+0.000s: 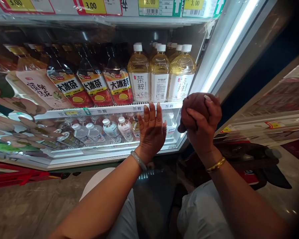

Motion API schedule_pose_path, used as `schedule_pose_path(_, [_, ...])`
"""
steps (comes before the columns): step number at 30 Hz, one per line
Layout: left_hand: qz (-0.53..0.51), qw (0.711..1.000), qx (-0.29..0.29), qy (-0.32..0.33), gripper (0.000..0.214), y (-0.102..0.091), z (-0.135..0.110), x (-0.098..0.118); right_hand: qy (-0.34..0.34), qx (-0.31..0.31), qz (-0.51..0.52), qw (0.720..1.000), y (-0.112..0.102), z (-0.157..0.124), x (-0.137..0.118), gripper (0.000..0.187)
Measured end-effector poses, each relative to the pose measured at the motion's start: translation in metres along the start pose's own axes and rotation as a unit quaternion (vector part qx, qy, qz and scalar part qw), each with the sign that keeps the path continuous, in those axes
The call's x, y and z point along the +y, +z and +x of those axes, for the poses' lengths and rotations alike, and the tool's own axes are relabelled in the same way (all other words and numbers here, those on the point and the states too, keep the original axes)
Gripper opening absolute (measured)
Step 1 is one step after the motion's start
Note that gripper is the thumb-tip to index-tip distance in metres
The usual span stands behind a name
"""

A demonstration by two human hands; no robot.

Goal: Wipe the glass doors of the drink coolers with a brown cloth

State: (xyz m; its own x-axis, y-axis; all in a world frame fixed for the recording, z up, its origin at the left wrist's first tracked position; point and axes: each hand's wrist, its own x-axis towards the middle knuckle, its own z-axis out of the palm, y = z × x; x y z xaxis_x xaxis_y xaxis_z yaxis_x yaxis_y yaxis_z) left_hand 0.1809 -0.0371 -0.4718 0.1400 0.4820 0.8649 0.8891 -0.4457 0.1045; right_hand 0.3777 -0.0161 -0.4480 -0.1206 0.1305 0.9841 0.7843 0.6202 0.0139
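My left hand, with a grey bangle at the wrist, is held up in front of the lit drinks cooler, palm toward it and fingers stretched out. Nothing is in it; whether it touches anything is hard to tell. Bunched in my right hand is a brown cloth, near the cooler's right edge. Behind the hands, on the middle shelf, stand pale yellow tea bottles with white caps and dark iced tea bottles. My left hand hides part of the lower row.
Small bottles line the lower shelf. A peach-coloured drink bottle stands at the left. Yellow price tags run along the top. At right are a bright light strip, a dark door frame and a dark object low down.
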Motion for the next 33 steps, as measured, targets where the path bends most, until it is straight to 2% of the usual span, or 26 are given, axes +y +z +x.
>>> schedule_pose_path(4, [-0.001, 1.000, -0.021, -0.010, 0.083, 0.000, -0.001, -0.002, -0.011, -0.056, 0.012, 0.998, 0.010, -0.013, -0.027, 0.036])
schedule_pose_path(7, [0.007, 0.999, -0.033, -0.008, 0.080, -0.002, -0.002, -0.005, -0.041, -0.084, 0.018, 0.995, 0.011, -0.015, -0.033, 0.031])
schedule_pose_path(10, [0.016, 0.999, -0.037, -0.002, 0.082, -0.006, -0.002, -0.010, -0.052, -0.061, 0.024, 0.996, 0.008, -0.005, -0.021, 0.027])
schedule_pose_path(14, [0.015, 0.999, -0.051, -0.012, 0.084, -0.013, -0.002, -0.016, -0.013, -0.007, 0.025, 1.000, 0.012, 0.004, -0.020, 0.032])
schedule_pose_path(16, [0.022, 0.998, -0.051, -0.013, 0.084, -0.013, -0.003, -0.020, -0.005, -0.011, 0.032, 0.999, 0.019, 0.000, -0.034, 0.032])
schedule_pose_path(20, [0.024, 0.999, -0.034, -0.012, 0.080, -0.013, -0.006, -0.025, -0.044, -0.060, 0.043, 0.996, 0.029, -0.011, -0.056, 0.031])
schedule_pose_path(23, [0.021, 0.999, -0.045, -0.012, 0.078, -0.015, -0.005, -0.027, -0.060, -0.065, 0.041, 0.995, 0.027, -0.008, -0.050, 0.032])
schedule_pose_path(27, [0.026, 0.998, -0.046, -0.018, 0.078, -0.024, -0.003, -0.028, -0.035, -0.024, 0.052, 0.998, 0.022, 0.008, -0.038, 0.036])
schedule_pose_path(30, [0.038, 0.998, -0.038, -0.020, 0.079, -0.027, -0.003, -0.033, -0.010, 0.002, 0.056, 0.998, 0.028, 0.014, -0.051, 0.037])
schedule_pose_path(33, [0.049, 0.999, -0.011, -0.008, 0.081, -0.027, -0.006, -0.041, -0.018, -0.025, 0.068, 0.997, 0.039, 0.008, -0.075, 0.032])
